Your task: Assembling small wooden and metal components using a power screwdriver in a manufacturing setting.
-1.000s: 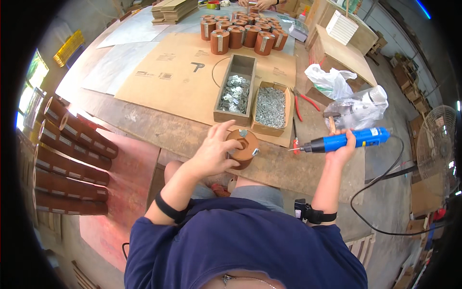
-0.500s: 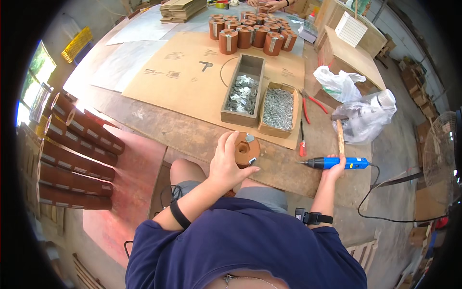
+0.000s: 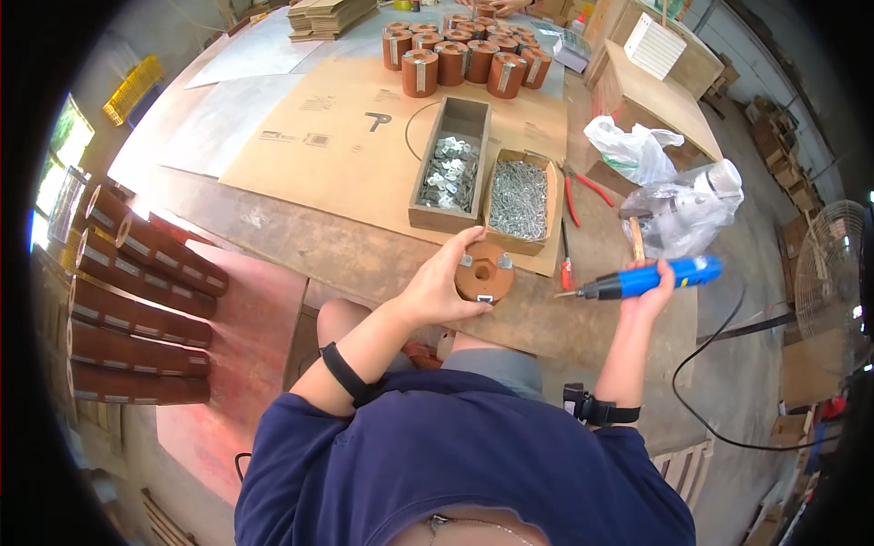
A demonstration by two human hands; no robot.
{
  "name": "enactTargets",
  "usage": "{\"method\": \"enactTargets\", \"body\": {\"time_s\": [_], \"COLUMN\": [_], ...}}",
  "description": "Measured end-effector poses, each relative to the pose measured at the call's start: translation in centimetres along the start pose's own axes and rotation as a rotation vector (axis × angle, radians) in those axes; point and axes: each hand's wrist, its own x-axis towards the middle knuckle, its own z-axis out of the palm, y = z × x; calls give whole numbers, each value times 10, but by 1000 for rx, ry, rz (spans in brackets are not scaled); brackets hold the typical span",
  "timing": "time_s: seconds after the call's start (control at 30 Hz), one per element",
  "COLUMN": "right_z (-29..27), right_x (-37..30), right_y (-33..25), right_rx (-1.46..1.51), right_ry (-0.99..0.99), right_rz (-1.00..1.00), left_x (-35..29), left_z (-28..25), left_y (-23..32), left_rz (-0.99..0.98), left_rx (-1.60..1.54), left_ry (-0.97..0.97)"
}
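My left hand (image 3: 435,287) curves round the side of a short brown cylinder (image 3: 472,285), thumb at its near edge and fingers at its far edge. The cylinder stands on the bench with a round hole in its top, and small metal clips sit at its rim. In my right hand (image 3: 652,298) is a blue electric screwdriver (image 3: 610,288), its bit pointing left toward the cylinder but apart from it. Beyond them stand a long grey box (image 3: 416,217) of metal clips and a small carton (image 3: 516,245) full of screws.
Red-handled pliers (image 3: 572,200), a red-handled screwdriver (image 3: 567,273) and a hammer (image 3: 636,238) lie to the right, near plastic bags (image 3: 683,223). Several brown cylinders (image 3: 420,75) stand at the back, near another person's hands (image 3: 512,5). Long brown tubes (image 3: 137,364) are stacked left.
My right hand has lifted the electric screwdriver a little and moved it right. My left hand has closed further round the brown cylinder, which has turned and shifted right.
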Motion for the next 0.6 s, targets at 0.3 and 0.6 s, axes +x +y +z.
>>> {"method": "enactTargets", "body": {"time_s": [0.3, 0.6], "right_z": [139, 168], "right_x": [-97, -124], "right_y": [-8, 29], "right_rx": [-6, -166], "right_ry": [-665, -812], "right_rz": [-195, -289], "left_x": [-16, -18], "left_z": [15, 12], "left_y": [-24, -23], "left_rz": [-130, -145], "left_rx": [-141, -106], "left_ry": [106, 115]}}
